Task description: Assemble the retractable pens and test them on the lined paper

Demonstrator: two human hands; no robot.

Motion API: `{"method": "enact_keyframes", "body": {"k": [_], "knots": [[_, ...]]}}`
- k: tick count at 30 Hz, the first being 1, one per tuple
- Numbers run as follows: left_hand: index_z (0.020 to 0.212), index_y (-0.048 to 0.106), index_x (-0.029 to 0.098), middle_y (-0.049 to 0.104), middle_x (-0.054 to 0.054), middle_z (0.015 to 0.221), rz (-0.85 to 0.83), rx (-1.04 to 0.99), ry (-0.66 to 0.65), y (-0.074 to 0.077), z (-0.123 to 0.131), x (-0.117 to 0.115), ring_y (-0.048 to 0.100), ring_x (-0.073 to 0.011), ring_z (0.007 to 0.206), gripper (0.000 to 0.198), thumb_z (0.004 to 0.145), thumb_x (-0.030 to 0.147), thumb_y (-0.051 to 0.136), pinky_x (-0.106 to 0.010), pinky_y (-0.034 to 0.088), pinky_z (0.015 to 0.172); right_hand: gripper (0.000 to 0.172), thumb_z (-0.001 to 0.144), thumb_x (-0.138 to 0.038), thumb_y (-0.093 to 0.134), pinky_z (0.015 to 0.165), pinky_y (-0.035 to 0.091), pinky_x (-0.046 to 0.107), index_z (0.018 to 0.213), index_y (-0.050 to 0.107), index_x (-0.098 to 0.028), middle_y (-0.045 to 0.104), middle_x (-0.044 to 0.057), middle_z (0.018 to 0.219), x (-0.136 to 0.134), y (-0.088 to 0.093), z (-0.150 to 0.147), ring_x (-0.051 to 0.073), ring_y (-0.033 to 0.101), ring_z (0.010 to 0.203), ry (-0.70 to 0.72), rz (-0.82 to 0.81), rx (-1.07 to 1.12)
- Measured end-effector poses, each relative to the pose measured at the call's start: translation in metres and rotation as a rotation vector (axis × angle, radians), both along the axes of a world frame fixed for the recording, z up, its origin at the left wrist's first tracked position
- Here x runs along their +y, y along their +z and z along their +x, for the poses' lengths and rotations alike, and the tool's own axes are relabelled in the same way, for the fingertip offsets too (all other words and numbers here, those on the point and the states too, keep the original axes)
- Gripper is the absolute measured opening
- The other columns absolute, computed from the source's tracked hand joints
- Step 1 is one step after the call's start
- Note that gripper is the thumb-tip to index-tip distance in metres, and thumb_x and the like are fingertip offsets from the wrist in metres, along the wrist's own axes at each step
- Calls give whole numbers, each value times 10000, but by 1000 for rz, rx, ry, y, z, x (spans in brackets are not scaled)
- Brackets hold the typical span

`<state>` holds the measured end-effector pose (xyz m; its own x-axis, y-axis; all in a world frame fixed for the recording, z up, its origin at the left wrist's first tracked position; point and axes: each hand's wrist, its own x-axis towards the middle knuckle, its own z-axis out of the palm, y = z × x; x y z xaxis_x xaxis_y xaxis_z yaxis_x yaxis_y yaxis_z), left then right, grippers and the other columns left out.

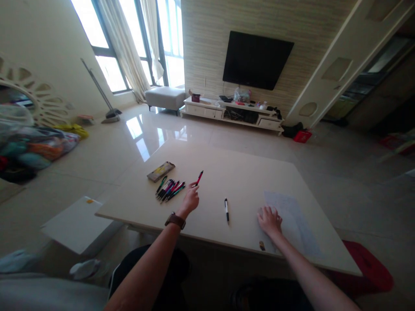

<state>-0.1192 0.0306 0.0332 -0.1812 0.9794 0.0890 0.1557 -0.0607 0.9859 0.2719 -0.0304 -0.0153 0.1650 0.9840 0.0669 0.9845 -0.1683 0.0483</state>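
My left hand (pixel 191 199), with a brown watch on its wrist, pinches a red and black pen (pixel 199 178) above the table's left half, the pen pointing up and away. Just left of it lies a pile of several pens (pixel 170 190) in mixed colours, with a flat, worn box (pixel 161 171) behind them. A white and black pen (pixel 226 211) rests by itself between my hands. My right hand (pixel 270 220) lies with fingers spread and slightly curled at the left edge of a thin, pale sheet (pixel 292 220). Near that wrist is a small dark and yellowish object (pixel 262 245).
All of this lies on a pale table (pixel 227 172). A red stool (pixel 366 263) shows beneath its right corner, and a white box-like panel (pixel 78 224) stands low at the left. Farther off are a TV cabinet (pixel 201 110), a grey bench (pixel 165 98) and bundled bags (pixel 39 147).
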Motion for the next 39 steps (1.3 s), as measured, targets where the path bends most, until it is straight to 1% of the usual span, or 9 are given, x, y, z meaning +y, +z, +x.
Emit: {"method": "enact_keyframes", "body": {"k": [2,5,7,10,17,24,30,35,39], "knots": [[900,702,152,606,-112,1258,19,54,-9,3,8,1,610,-172,1083,247,753,-8,586,-316,482,976,296,951,-400,463,882,382,399,989,675,-197,641,119,1173,-2,11,-38,289,513,1131,67,-56,106],[911,732,155,641,-116,1251,20,115,-33,7,16,1,642,-193,1055,246,753,18,604,-354,488,980,360,947,-500,461,850,366,391,844,638,-203,677,88,989,-8,16,-107,264,558,1017,197,-105,231],[866,748,165,696,-104,1160,17,146,-54,11,19,0,674,-197,982,197,767,53,620,-360,517,929,397,932,-558,467,845,359,398,867,625,-200,683,98,967,-11,14,-144,272,574,984,235,-130,259],[803,758,188,754,-83,991,26,176,-76,18,20,-4,695,-200,922,148,789,102,638,-358,524,898,274,949,-418,473,840,355,382,905,625,-194,688,105,1005,-12,10,-169,266,584,992,240,-125,249],[966,690,177,762,-50,805,42,71,-151,36,21,-12,701,-171,722,215,757,215,721,-267,523,655,215,931,-295,489,754,359,322,897,659,-168,705,118,981,0,15,-111,229,631,917,101,-138,159],[866,694,155,698,-23,766,81,-3,-225,39,41,-6,630,-125,637,143,793,277,682,-233,479,606,278,940,-398,477,632,325,287,863,642,-187,707,88,860,5,34,-60,203,635,766,9,-121,160],[1046,756,252,653,-35,935,272,359,-495,56,64,-29,606,-128,765,218,883,229,613,-249,460,748,445,982,-455,316,658,395,271,794,619,-189,664,47,750,-3,62,-75,179,608,712,192,-104,587],[1023,724,239,655,-40,958,315,572,-675,60,86,-43,625,-152,825,162,904,220,617,-246,445,737,541,977,-595,299,629,437,286,828,613,-181,624,39,701,-2,73,-99,182,579,651,268,-37,1117],[968,679,215,658,-32,926,295,604,-696,53,94,-39,622,-151,802,84,893,213,641,-242,434,707,567,941,-656,361,563,405,280,729,603,-189,579,25,609,12,72,-110,178,551,578,331,-143,1189]]}}
